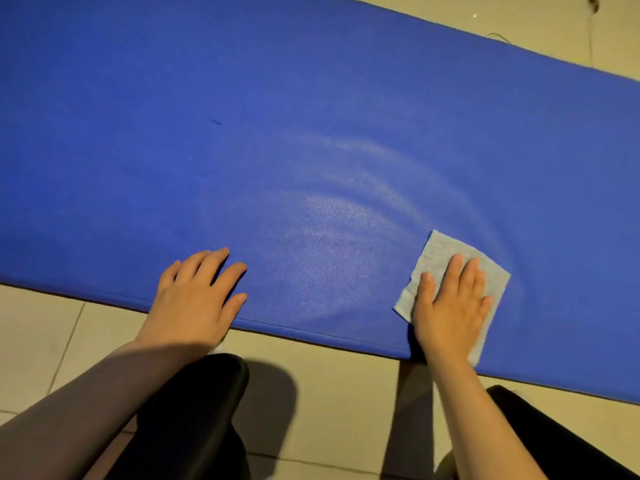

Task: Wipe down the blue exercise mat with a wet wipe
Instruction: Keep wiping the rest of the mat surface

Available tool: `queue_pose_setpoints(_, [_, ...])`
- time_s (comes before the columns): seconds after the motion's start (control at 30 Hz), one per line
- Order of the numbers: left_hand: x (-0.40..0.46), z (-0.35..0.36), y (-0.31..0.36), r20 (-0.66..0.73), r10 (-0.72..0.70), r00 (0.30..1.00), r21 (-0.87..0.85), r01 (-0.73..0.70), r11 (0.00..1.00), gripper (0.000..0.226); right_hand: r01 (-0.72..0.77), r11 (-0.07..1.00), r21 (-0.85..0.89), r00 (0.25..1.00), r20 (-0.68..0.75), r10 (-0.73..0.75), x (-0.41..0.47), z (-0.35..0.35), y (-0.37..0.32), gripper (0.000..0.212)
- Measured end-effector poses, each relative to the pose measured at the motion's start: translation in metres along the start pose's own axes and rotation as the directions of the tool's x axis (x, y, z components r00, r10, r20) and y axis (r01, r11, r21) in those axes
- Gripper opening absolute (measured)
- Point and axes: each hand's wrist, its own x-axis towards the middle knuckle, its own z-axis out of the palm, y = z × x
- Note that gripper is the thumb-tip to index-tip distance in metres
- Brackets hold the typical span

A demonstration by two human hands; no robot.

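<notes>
The blue exercise mat (pixel 277 98) lies across the floor and fills most of the view. Curved damp streaks shine on it near the middle, between my hands. A pale folded wet wipe (pixel 440 251) lies flat on the mat close to its near edge. My right hand (pixel 450 306) presses on the wipe with straight fingers, covering its lower part. My left hand (pixel 197 296) rests flat on the mat's near edge, fingers spread, holding nothing.
Beige floor tiles (pixel 329 393) surround the mat, in front and at the far right corner. My knees in black trousers (pixel 194 410) sit just before the mat's near edge. A small dark mark (pixel 216 122) lies on the mat further out.
</notes>
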Motion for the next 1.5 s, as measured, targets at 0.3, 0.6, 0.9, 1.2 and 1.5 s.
queue_pose_setpoints(0.3, [0.037, -0.007, 0.016, -0.134, -0.112, 0.985, -0.200, 0.084, 0.976, 0.057, 0.698, 0.715, 0.045, 0.712, 0.059, -0.699, -0.067, 0.044, -0.134, 0.062])
queue_pose_setpoints(0.6, [0.056, -0.003, 0.010, -0.146, -0.057, 0.988, -0.195, 0.027, 0.980, 0.059, 0.197, 0.980, -0.003, 0.980, -0.001, -0.197, 0.093, -0.007, -0.034, 0.078])
queue_pose_setpoints(0.9, [0.096, 0.005, 0.007, -0.116, -0.163, 0.980, -0.124, 0.148, 0.981, 0.060, 0.304, 0.952, -0.031, 0.948, -0.084, -0.306, 0.059, 0.026, -0.116, 0.074])
queue_pose_setpoints(1.2, [0.090, 0.018, -0.012, -0.425, -0.053, 0.904, 0.102, 0.106, 0.989, 0.045, 0.683, 0.730, 0.019, 0.730, -0.028, -0.682, 0.083, 0.034, -0.146, 0.067])
queue_pose_setpoints(1.5, [0.082, 0.025, -0.042, -0.374, -0.128, 0.919, 0.205, 0.217, 0.954, 0.051, 0.038, 0.998, 0.043, 0.999, -0.005, -0.038, 0.117, 0.010, -0.163, 0.066])
